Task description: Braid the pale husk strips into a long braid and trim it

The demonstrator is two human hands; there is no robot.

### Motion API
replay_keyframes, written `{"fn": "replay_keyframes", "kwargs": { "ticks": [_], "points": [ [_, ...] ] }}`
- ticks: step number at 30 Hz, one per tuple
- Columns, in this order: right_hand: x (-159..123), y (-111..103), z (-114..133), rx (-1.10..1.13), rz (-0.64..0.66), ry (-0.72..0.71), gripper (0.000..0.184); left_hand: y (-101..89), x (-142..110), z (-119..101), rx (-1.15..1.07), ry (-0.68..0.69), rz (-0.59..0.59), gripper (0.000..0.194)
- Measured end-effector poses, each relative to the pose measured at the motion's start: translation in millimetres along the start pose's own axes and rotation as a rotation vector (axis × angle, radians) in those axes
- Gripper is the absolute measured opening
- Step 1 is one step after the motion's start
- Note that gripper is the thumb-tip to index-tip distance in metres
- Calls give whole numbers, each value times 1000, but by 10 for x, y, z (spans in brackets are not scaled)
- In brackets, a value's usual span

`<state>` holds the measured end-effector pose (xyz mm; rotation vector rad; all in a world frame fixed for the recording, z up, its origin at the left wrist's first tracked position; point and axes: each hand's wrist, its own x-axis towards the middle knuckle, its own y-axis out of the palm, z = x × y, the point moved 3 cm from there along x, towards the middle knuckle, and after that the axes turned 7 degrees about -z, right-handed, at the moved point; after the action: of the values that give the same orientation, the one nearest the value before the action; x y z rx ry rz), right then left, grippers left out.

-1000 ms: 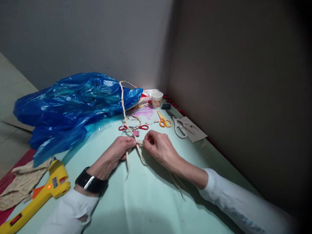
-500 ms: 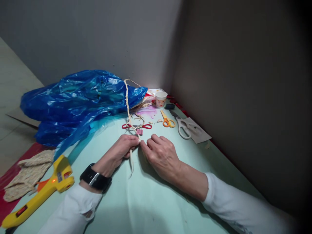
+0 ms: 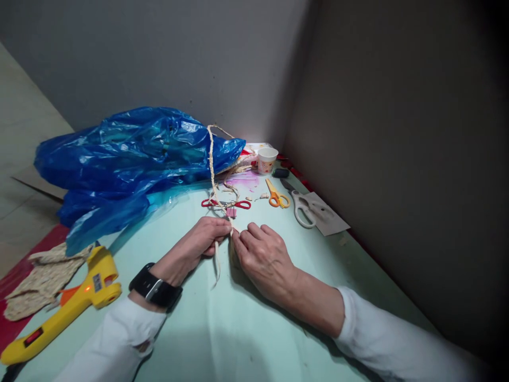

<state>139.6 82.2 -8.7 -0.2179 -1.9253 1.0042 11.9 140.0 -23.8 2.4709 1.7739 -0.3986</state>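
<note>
A thin cream braided cord point(image 3: 212, 162) rises from between my hands, loops over the blue bag and trails off behind. My left hand point(image 3: 204, 236), with a black watch on the wrist, pinches the cord's near end. A loose strand point(image 3: 217, 262) hangs below these fingers onto the table. Right beside it, my right hand point(image 3: 262, 249) is curled closed at the same end, its fingertips partly hidden by the knuckles. Just beyond the hands lie a pink clip point(image 3: 231, 212) and a pair of red-handled scissors point(image 3: 242, 205), partly behind the cord.
A blue plastic bag point(image 3: 131, 154) fills the back left. At the left lies a yellow glue gun point(image 3: 67, 313), its light lit, beside a woven piece point(image 3: 43, 281). Farther back are a paper cup point(image 3: 267, 161), orange scissors point(image 3: 278, 199), white-handled scissors point(image 3: 303, 212) and a card point(image 3: 330, 220). A wall rises right.
Both hands keep their grip at the cord's end with hardly any movement. The whole view has shifted slightly, and the blue bag's loose lower edge sits a little differently.
</note>
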Motion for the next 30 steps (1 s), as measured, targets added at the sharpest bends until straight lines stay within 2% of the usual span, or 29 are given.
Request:
{"fn": "replay_keyframes", "kwargs": {
  "ticks": [6,11,16,21,27,30],
  "points": [
    [7,-3,18,8,36,6,11,4,9,-7,-40,-1,50,24],
    [10,-4,-10,81,108,54,14,-2,32,11,2,-8,3,23],
    [34,-14,-176,405,231,335,23,16,24,-12,32,-11,-61,22],
    [55,29,-433,676,253,687,26,24,8,-46,6,-14,-104,23],
    [88,153,-441,928,397,711,25,34,10,-51,-40,-11,-100,19],
    [120,177,-403,912,399,731,24,32,8,-46,-43,-20,-127,20]
  ]
}}
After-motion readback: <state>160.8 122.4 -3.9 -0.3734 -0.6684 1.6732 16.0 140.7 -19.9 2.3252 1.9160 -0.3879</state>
